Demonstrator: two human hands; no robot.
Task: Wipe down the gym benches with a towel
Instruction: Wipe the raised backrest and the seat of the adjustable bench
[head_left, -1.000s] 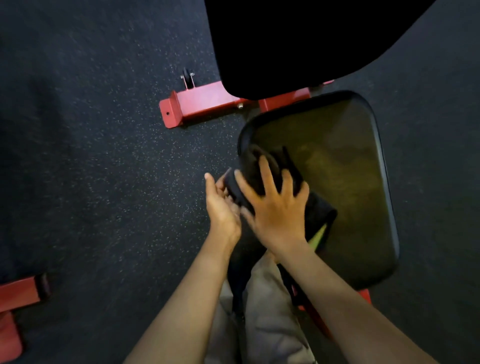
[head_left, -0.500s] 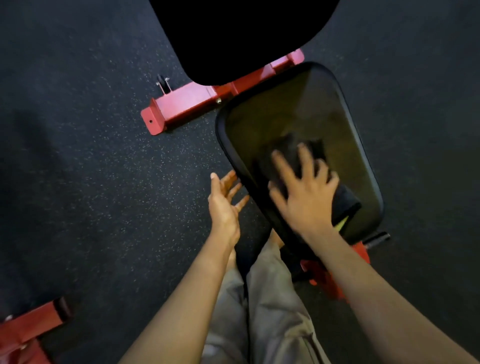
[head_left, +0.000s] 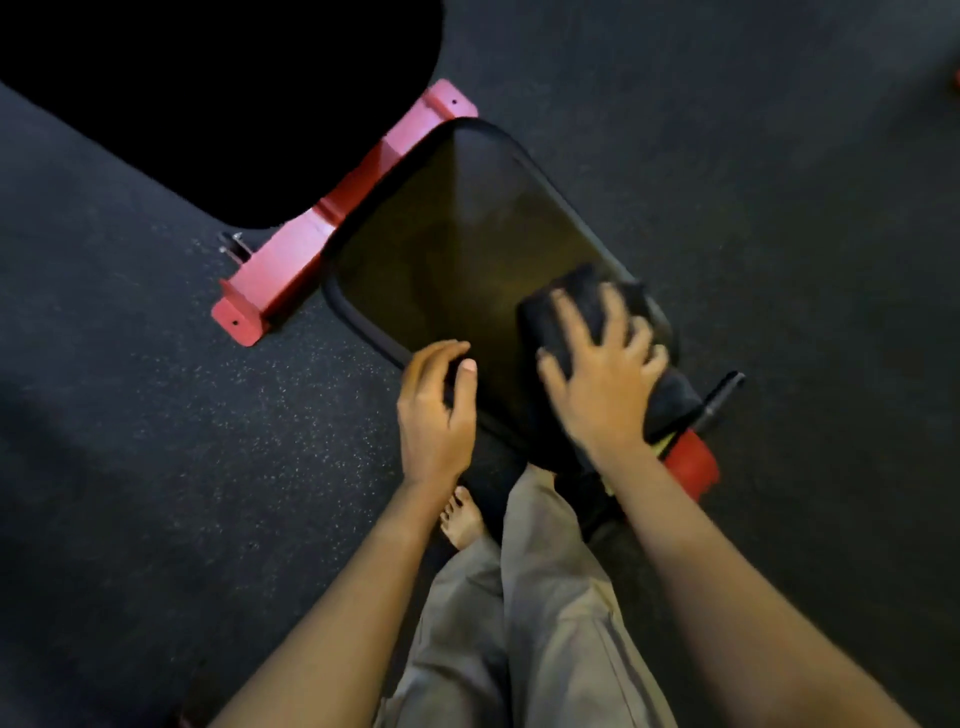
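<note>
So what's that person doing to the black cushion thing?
A person is wiping a gym bench. The right hand presses flat on a dark folded towel at the near right corner of the black seat pad. The left hand curls over the pad's near left edge, probably to steady it. The red frame sits on the speckled floor, and a bare foot shows below.

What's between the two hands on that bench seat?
Only bare pad: the head view shows the seat pad empty between the left hand and right hand on the towel.
</note>
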